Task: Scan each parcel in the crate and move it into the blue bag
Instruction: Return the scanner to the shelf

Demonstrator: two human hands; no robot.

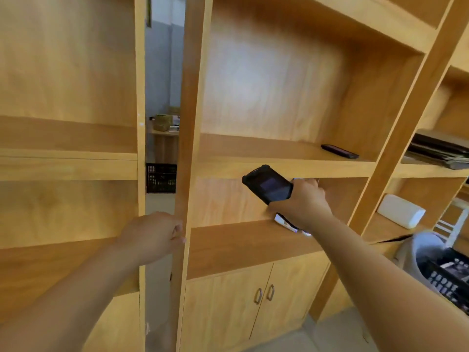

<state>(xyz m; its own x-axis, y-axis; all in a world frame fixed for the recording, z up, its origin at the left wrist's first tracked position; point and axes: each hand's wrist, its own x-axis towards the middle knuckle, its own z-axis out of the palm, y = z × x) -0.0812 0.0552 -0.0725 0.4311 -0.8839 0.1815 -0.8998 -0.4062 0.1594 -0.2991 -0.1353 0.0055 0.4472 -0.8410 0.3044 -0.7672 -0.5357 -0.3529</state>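
My right hand (303, 199) grips a black handheld scanner (267, 183) and holds it over the middle shelf (241, 240) of a wooden shelving unit, screen facing me. Under that hand a small white and blue item (285, 223) lies on the shelf, partly hidden. My left hand (154, 235) hovers with loosely curled fingers beside the unit's upright post (186, 174) and holds nothing. A black crate (449, 278) sits at the lower right edge, with something white and grey (423, 247) beside it. No blue bag is in view.
A dark phone-like device (339, 151) lies on the upper shelf. A white box (401, 210) stands in the right bay, with stacked dark flat items (439, 151) above it. Another black crate (161, 177) shows through the gap. Cabinet doors (264, 293) are closed below.
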